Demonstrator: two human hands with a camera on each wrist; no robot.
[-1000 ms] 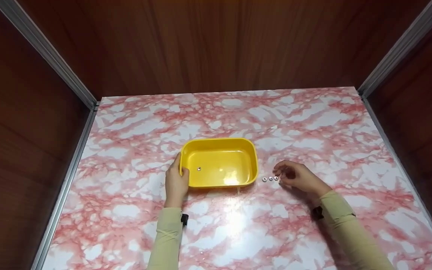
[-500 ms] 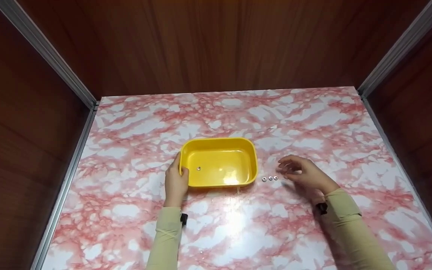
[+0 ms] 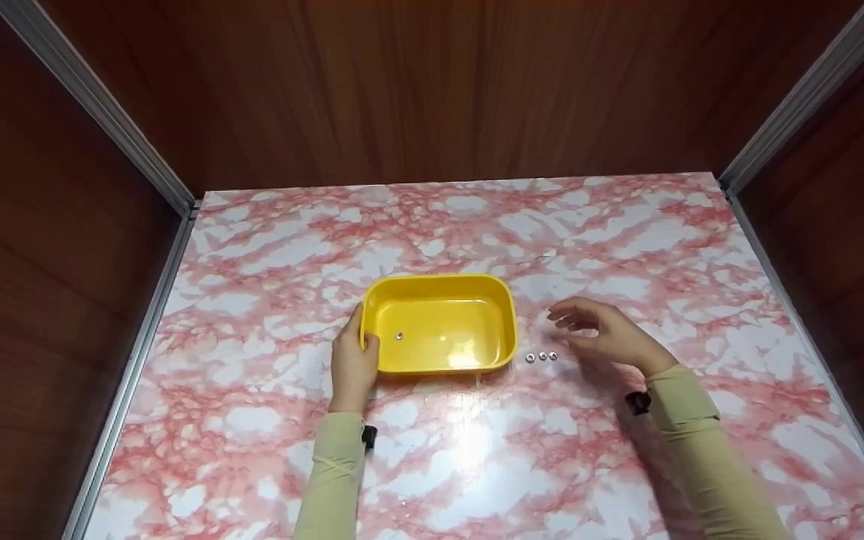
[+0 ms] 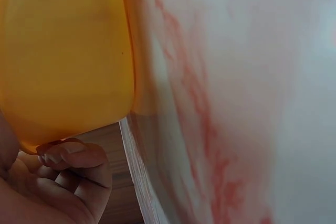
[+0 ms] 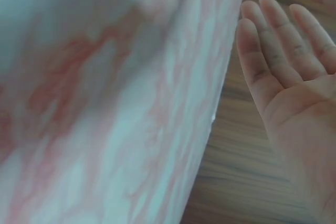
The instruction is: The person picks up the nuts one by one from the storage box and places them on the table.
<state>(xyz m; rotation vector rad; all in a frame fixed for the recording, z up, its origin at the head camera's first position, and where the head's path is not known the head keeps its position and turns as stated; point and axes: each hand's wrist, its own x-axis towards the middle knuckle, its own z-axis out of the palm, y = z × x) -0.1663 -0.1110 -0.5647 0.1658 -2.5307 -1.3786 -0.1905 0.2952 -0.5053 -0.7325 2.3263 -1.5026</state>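
Note:
A yellow rectangular plastic box (image 3: pixel 439 360), its top uncovered, is at the middle of the table in the head view. My left hand (image 3: pixel 354 365) grips its left end, thumb over the rim; in the left wrist view, curled fingers (image 4: pixel 79 156) lie against the box's outer side. One small silvery nut-like piece (image 3: pixel 400 336) lies inside, toward the left. Three similar pieces (image 3: pixel 542 357) stand in a short row on the table, just right of the box. Above and slightly right of that row hovers my right hand (image 3: pixel 612 334), fingers loosely extended, with nothing visible in it.
The table (image 3: pixel 267 450) has a red and white marbled top. Dark wood-grained panels (image 3: pixel 432 90) enclose it at the back and both sides, with grey metal strips at the corners. A black wrist camera (image 3: pixel 638 403) sits under the right wrist.
My right hand has drawn back from the row of small pieces, upward in the view, and its fingers have loosened. The three pieces, the box and my left hand stay in place.

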